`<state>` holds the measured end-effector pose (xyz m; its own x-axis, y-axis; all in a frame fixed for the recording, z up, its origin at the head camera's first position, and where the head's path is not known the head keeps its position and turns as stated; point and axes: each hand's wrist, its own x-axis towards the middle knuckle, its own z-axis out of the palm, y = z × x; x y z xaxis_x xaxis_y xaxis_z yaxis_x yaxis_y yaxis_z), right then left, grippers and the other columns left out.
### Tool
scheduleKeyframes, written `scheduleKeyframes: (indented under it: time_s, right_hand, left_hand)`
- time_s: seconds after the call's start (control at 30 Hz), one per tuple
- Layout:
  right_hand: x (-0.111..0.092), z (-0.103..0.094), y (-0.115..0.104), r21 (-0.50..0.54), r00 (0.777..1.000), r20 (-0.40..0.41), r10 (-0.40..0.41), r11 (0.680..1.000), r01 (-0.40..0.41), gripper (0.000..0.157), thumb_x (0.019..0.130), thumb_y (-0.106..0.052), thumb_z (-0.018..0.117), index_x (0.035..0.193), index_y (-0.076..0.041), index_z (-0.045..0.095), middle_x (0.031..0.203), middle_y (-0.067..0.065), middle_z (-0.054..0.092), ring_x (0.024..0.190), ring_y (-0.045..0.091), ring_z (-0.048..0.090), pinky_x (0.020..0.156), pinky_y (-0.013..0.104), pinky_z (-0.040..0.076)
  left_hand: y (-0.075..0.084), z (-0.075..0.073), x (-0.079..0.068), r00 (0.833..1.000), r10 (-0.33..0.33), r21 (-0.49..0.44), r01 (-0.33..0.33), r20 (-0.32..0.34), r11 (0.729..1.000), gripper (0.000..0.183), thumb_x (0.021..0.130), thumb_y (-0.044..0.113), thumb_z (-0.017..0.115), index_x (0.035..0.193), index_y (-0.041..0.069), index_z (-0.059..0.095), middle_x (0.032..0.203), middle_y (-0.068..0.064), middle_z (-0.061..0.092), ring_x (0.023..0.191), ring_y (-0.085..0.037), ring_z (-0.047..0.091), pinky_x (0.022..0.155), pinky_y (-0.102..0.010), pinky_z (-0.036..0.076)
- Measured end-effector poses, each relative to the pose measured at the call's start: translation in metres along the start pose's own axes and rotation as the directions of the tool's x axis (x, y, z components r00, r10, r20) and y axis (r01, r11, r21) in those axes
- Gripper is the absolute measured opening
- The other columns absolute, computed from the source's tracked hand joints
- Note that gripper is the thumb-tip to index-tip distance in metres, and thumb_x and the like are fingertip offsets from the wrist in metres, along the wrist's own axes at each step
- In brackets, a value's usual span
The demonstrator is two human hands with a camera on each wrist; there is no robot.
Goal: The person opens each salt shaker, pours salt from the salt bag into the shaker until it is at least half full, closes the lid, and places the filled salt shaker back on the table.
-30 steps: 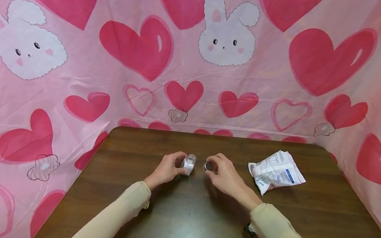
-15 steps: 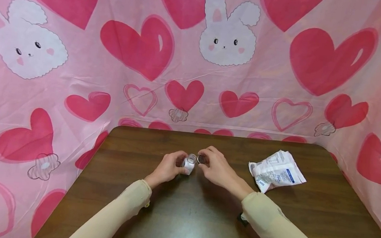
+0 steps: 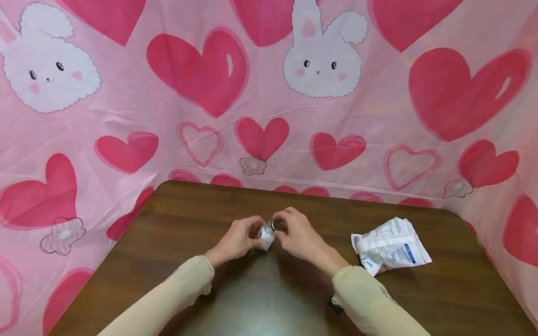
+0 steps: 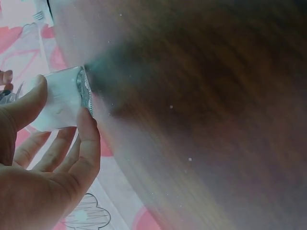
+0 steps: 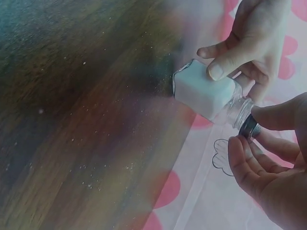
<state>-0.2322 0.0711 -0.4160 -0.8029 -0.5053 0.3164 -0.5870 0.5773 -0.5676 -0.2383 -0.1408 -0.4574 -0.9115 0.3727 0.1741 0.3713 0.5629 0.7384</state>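
A small square glass shaker jar (image 3: 266, 239) full of white grains stands at mid-table, leaning a little in the head view. My left hand (image 3: 237, 239) holds its body between thumb and fingers, with the thumb across one face in the left wrist view. At the jar's threaded neck, my right hand (image 3: 302, 237) pinches a dark metal cap (image 5: 249, 127) by its edge. The right wrist view has the cap right at the mouth of the jar, slightly tilted. White contents (image 5: 204, 91) fill the body up to near the shoulder; the neck above is see-through.
A crumpled white plastic bag (image 3: 395, 248) with blue print lies to the right of my right hand. White specks (image 5: 88, 170) are scattered on the brown wooden table (image 3: 255, 313). Pink heart-and-rabbit cloth (image 3: 377, 108) hangs behind the table and at its sides.
My right hand has moved left with the cap, from beside the jar to its mouth. The left hand keeps the jar in nearly the same place. The bag has stayed put.
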Motion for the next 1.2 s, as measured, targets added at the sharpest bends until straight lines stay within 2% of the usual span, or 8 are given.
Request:
scheduleKeyframes:
  time_s: [0.23, 0.47, 0.8, 1.03, 1.2]
  right_hand:
    - [0.0063, 0.0009, -0.0023, -0.023, 0.999, 0.015, -0.038, 0.999, 0.039, 0.03, 0.092, -0.001, 0.077, 0.121, 0.007, 0.07, 0.111, 0.013, 0.064, 0.093, 0.023, 0.064, 0.085, 0.04, 0.057]
    - [0.0068, 0.0035, -0.0015, -0.026, 0.999, 0.046, -0.01, 1.0, 0.011, 0.032, 0.093, -0.001, 0.076, 0.124, 0.007, 0.07, 0.115, 0.014, 0.064, 0.099, 0.024, 0.064, 0.089, 0.042, 0.056]
    - [0.007, 0.005, 0.0001, -0.023, 0.999, 0.048, -0.014, 1.0, 0.015, 0.03, 0.093, 0.001, 0.076, 0.123, 0.007, 0.071, 0.114, 0.014, 0.064, 0.1, 0.024, 0.064, 0.09, 0.042, 0.056]
    - [0.0074, 0.0017, 0.0008, -0.02, 0.994, 0.074, -0.084, 0.996, 0.086, 0.032, 0.091, 0.012, 0.071, 0.122, 0.006, 0.07, 0.116, 0.013, 0.069, 0.102, 0.024, 0.067, 0.09, 0.04, 0.057]
    - [0.0085, -0.0016, 0.0022, -0.016, 0.99, 0.102, -0.094, 0.995, 0.096, 0.034, 0.091, 0.014, 0.07, 0.125, 0.005, 0.069, 0.117, 0.013, 0.07, 0.102, 0.023, 0.068, 0.089, 0.039, 0.058]
  left_hand:
    - [0.0013, -0.0007, 0.0012, 1.0, 0.015, 0.013, -0.015, -0.009, 1.0, 0.035, 0.084, 0.003, 0.089, 0.112, 0.007, 0.069, 0.103, -0.009, 0.072, 0.091, -0.024, 0.069, 0.085, -0.046, 0.058]
    - [0.002, -0.0003, 0.001, 1.0, -0.001, 0.018, 0.001, 0.004, 1.0, 0.035, 0.085, 0.003, 0.088, 0.113, 0.008, 0.069, 0.104, -0.007, 0.073, 0.092, -0.022, 0.068, 0.086, -0.045, 0.058]
    - [0.0003, 0.0003, 0.0, 1.0, 0.001, 0.01, -0.001, 0.008, 1.0, 0.035, 0.085, 0.003, 0.088, 0.113, 0.008, 0.069, 0.105, -0.008, 0.073, 0.093, -0.022, 0.069, 0.086, -0.046, 0.058]
    - [-0.0009, 0.0004, -0.0007, 1.0, -0.001, -0.001, 0.001, 0.01, 1.0, 0.034, 0.085, 0.003, 0.088, 0.112, 0.009, 0.069, 0.107, -0.008, 0.073, 0.095, -0.023, 0.07, 0.088, -0.047, 0.058]
    - [0.0007, 0.0008, 0.0008, 1.0, 0.009, -0.005, -0.009, 0.012, 1.0, 0.033, 0.086, 0.003, 0.087, 0.113, 0.008, 0.069, 0.108, -0.009, 0.073, 0.095, -0.023, 0.07, 0.087, -0.047, 0.058]
